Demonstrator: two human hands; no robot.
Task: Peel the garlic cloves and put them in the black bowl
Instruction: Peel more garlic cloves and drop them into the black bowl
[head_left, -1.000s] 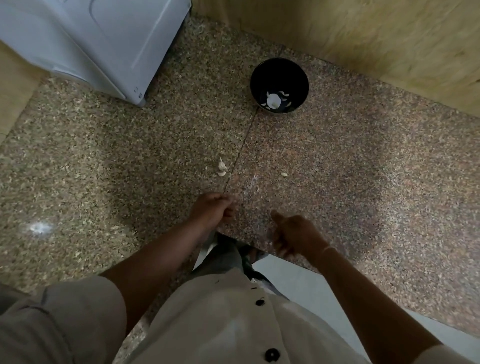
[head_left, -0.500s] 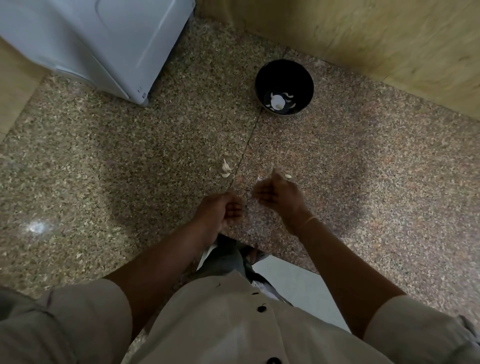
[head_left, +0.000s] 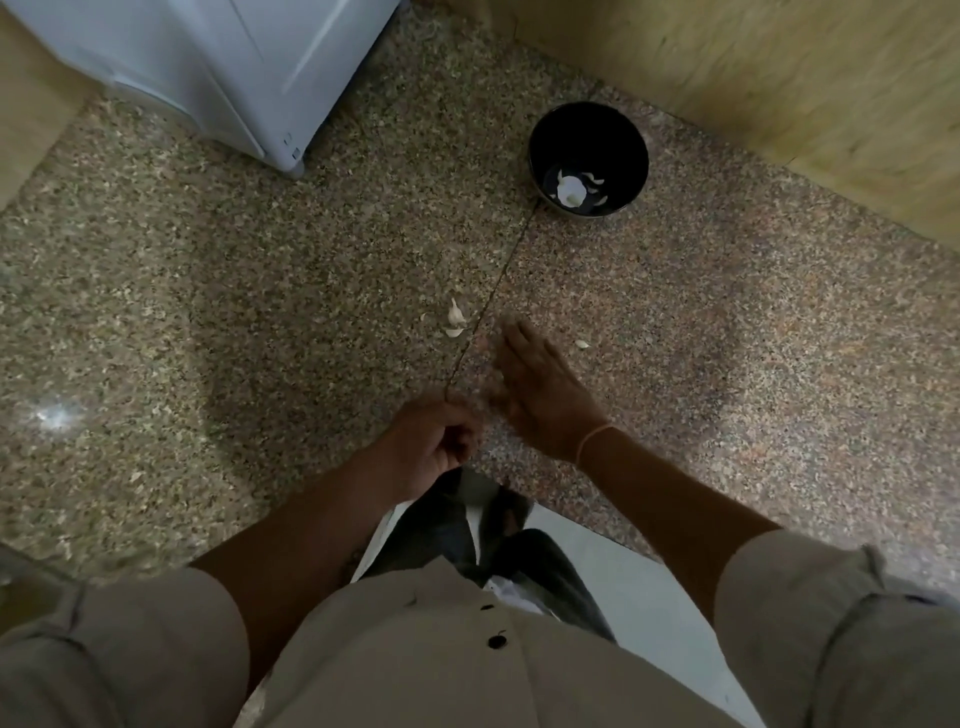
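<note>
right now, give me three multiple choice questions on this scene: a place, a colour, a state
1. Where is the black bowl? A on a lap; B on the floor; C on the counter by the wooden wall.
2. What colour is the garlic in it? A white; B green; C purple.
3. How is the right hand? A fisted; B open, fingers straight; C gripping a knife.
Answers: 1 C, it stands close before the wall; 2 A, pale pieces lie against black; 3 B, its fingers are straight over the counter.
</note>
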